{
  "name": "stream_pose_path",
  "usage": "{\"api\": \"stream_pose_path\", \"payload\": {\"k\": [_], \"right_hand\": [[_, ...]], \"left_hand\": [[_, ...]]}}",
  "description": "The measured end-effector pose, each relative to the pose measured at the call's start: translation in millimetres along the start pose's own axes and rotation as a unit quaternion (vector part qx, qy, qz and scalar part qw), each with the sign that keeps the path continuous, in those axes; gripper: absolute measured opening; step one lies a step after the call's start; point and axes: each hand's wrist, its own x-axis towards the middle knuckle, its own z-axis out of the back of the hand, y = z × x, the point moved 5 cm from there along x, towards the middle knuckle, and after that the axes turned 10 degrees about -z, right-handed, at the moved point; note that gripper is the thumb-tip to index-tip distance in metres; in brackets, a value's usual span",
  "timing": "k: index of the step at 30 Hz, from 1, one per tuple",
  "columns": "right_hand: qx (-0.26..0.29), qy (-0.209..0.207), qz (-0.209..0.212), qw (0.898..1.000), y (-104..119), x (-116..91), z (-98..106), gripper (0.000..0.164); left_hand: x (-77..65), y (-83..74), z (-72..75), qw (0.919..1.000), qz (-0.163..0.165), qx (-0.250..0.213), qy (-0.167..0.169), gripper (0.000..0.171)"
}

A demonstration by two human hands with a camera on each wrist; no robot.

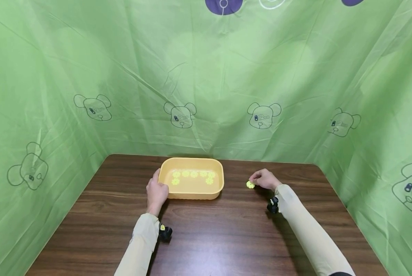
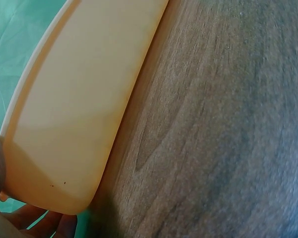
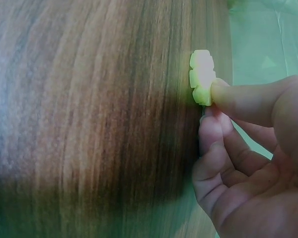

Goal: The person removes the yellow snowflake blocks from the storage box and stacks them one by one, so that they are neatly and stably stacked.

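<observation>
A yellow-orange rectangular plastic tray (image 1: 195, 195) stands at the back middle of the table. Several yellow flower-shaped pieces (image 1: 193, 174) lie on its floor, most along the far side. My left hand (image 1: 156, 193) grips the tray's left end; up close in the left wrist view, fingers (image 2: 47, 224) curl past the tray's corner (image 2: 64, 163). To the right of the tray, my right hand (image 1: 265, 179) pinches one yellow flower-shaped piece (image 1: 250, 184) between thumb and fingertips. The right wrist view shows that flower piece (image 3: 202, 77) edge-on, held by the thumb (image 3: 248, 101).
The dark wood-grain table (image 1: 213, 237) carries the tray. Green curtains (image 1: 213, 76) with bear drawings close in the back and both sides. A small black camera (image 1: 165, 232) is on the left wrist, another black camera (image 1: 273, 205) on the right.
</observation>
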Motion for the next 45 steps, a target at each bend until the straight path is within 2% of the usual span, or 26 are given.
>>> {"api": "stream_pose_path", "payload": {"k": [24,31,36,40,45], "right_hand": [[-0.011,0.003,-0.012,1.0,1,-2,-1,0.012],[0.035,-0.001,-0.017,0.999,7,5,1,0.014],[0.058,-0.019,0.005,0.998,40,9,6,0.021],[0.066,-0.022,0.039,0.997,83,11,4,0.022],[0.04,-0.035,0.069,0.996,135,15,-8,0.021]], "left_hand": [[-0.4,1.8,-1.1,0.9999,0.009,-0.005,0.002,0.071],[0.2,0.2,-0.3,1.0,0.009,-0.002,-0.002,0.07],[1.7,0.5,0.6,1.0,0.007,0.0,-0.003,0.07],[2.8,0.8,0.6,1.0,0.009,0.0,-0.002,0.07],[3.3,0.9,-0.7,0.9999,0.011,-0.005,0.003,0.07]]}}
